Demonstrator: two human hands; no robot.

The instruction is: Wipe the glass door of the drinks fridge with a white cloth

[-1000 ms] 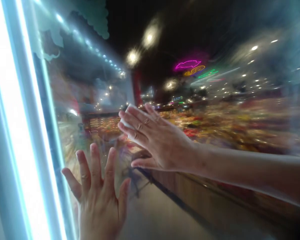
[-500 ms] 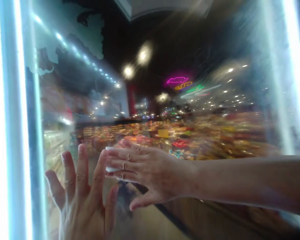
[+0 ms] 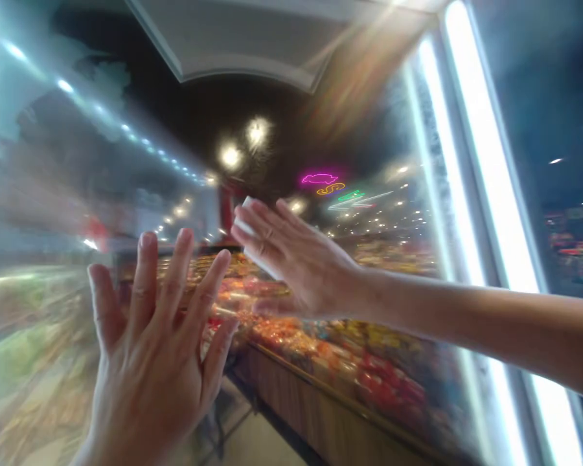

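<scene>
**Item 1: right hand (image 3: pixel 301 265).** Centre of frame, reaching in from the right edge on a bare forearm (image 3: pixel 471 317). Back of hand toward the camera, fingers extended to the left, thumb low and slightly apart. Grasping a white pad (image 3: pixel 243 215) under the fingers, against the glass. Only the pad's upper edge shows, so its material cannot be told.

**Item 2: left hand (image 3: pixel 150 330).** Lower left, fingers pointing up and spread wide, open and holding nothing. Near the right hand, not touching it. Contact with the glass cannot be told.

**Item 3: glass door (image 3: pixel 43 194).** Fills most of the frame, hazy and streaked toward the left. A frame with a bright light strip (image 3: pixel 486 142) runs down the right side, tilted.

**Item 4: surroundings.** Blurred, seen through the glass or reflected in it; which cannot be told. Lower centre: a wood-fronted bench (image 3: pixel 315 408) carrying colourful packaged goods (image 3: pixel 359 362). Above centre: a magenta neon sign (image 3: pixel 319 178). Left of it: round ceiling lights (image 3: pixel 230 155). Top: a pale ceiling panel (image 3: pixel 243 39).
</scene>
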